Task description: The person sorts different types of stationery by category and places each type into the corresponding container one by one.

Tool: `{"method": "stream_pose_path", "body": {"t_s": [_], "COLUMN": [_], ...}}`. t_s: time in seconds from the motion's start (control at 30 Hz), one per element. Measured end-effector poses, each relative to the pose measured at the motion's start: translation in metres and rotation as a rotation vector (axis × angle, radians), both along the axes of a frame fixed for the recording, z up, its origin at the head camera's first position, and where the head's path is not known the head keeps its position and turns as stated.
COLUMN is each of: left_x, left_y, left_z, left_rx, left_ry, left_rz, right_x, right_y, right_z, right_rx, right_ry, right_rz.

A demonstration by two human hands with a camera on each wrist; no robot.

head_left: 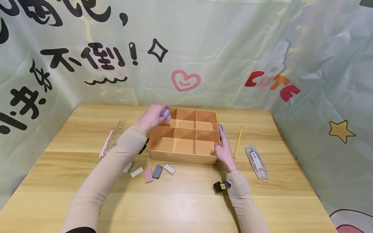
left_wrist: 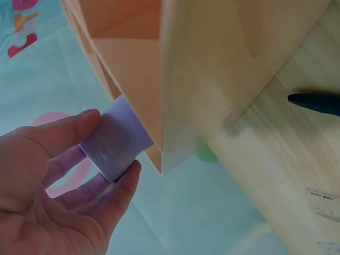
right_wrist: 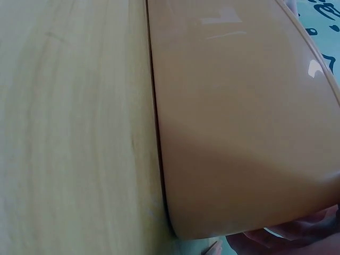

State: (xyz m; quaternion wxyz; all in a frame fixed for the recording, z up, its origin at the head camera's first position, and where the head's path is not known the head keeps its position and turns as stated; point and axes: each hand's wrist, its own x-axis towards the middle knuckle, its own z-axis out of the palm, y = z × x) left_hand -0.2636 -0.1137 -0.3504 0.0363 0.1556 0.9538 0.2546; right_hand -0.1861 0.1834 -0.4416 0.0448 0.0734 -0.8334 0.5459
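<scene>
An orange-tan organizer box (head_left: 183, 156) with several square compartments sits on the wooden table. At its back left corner my left hand (head_left: 151, 117) pinches a small lavender block (left_wrist: 119, 139) with faint lettering between thumb and fingers. The block is at the rim of the back left compartment, partly behind the wall in the left wrist view; its exact kind is unclear. My right hand (head_left: 224, 151) grips the box's right wall, thumb at the rim and fingers along the outside. In the right wrist view only some curled fingers (right_wrist: 297, 236) show below the box.
A row of erasers (head_left: 148, 175) lies in front of the box. Left are a clear ruler (head_left: 116, 136), a pink pen (head_left: 106, 144) and a black pen (left_wrist: 314, 102). A yellow pencil (head_left: 238, 142) and a clear case (head_left: 257, 163) lie right. Printed cloth (head_left: 186, 42) hangs behind.
</scene>
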Motion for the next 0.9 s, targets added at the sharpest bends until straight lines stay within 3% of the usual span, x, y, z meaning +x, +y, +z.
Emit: {"method": "stream_pose_path", "body": {"t_s": [0.23,0.5,0.9], "left_x": [-0.004,-0.010,-0.018], "left_y": [0.012,0.017,0.023], "left_z": [-0.004,-0.004,-0.008], "left_rx": [-0.136,-0.275,-0.279], "left_ry": [0.049,0.011,-0.022], "left_rz": [-0.042,-0.042,-0.072], "right_x": [0.000,-0.001,-0.001], "right_y": [-0.001,-0.002,0.001], "right_z": [-0.001,-0.004,-0.002], "right_rx": [0.003,-0.001,-0.006], "right_ry": [0.015,0.026,0.015], "right_rz": [0.006,0.005,-0.009]}}
